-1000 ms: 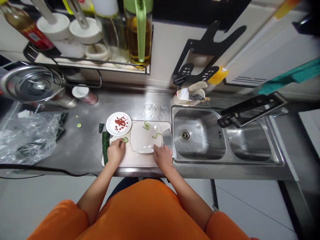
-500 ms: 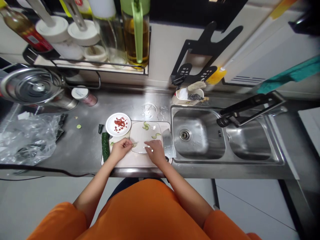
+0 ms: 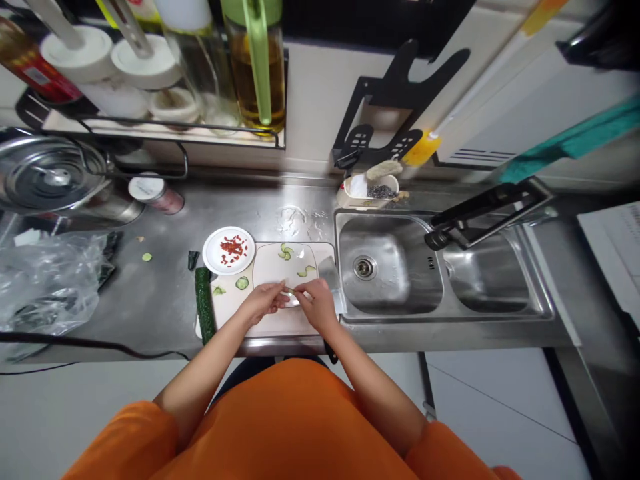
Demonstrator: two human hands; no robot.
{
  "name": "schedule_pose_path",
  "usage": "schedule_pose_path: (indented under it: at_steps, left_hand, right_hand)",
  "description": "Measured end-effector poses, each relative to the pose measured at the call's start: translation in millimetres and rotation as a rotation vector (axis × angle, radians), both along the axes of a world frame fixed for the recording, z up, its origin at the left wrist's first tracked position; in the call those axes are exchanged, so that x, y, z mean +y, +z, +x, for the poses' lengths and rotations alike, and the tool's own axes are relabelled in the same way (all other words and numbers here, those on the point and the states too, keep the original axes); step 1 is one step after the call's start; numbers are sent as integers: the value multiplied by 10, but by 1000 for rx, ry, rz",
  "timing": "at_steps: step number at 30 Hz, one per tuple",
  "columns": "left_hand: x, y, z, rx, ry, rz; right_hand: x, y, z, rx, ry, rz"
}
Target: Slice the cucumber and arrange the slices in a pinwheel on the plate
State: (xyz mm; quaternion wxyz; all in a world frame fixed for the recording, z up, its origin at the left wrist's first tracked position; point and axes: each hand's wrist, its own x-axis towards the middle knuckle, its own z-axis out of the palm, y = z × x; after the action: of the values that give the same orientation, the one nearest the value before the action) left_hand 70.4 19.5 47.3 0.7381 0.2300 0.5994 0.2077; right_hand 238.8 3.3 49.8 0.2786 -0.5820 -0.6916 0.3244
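Observation:
Both my hands meet over the near part of a white square plate that lies on the cutting board. My left hand pinches a thin cucumber slice, seen nearly edge-on. The fingertips of my right hand close on the slice's other side. Curved cucumber pieces sit at the plate's far edge, and another curved cucumber piece lies at its right. A round cucumber slice rests on the board. Right of the plate lies a cleaver, partly hidden by my right hand.
At the board's left edge lies a dark green cucumber, its cut end behind it. A round plate holds red bits. The double sink is to the right, a plastic bag and a pot to the left.
My hands have come together over the plate. My right fingers, apart before, now pinch the slice with my left. The round slice on the board has come into sight. The view has shifted slightly.

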Motion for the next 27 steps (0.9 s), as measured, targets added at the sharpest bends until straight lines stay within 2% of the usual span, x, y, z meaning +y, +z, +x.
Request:
schedule_pose_path:
  at_steps: [4,7,10,14,21,27]
  left_hand:
    - [54,-38,76,-130,2,-141]
    - [109,-98,103,-160,26,-134]
    - [177,-169,137,-133,60,-77]
    - [319,-227,226,17,23,101]
    - [575,-249,396,429,-209,549]
    - [600,-320,447,572,-342,681]
  right_hand:
    - [-37,42,83,-9,23,-30]
    - [-41,42,129,-22,6,-70]
    - [-9,-10,159,-15,-74,-122]
    - [98,-119,170,-33,-218,-237]
    - [299,-131,109,-319,-369,-432]
    - [357,-81,44,-443,-359,-503]
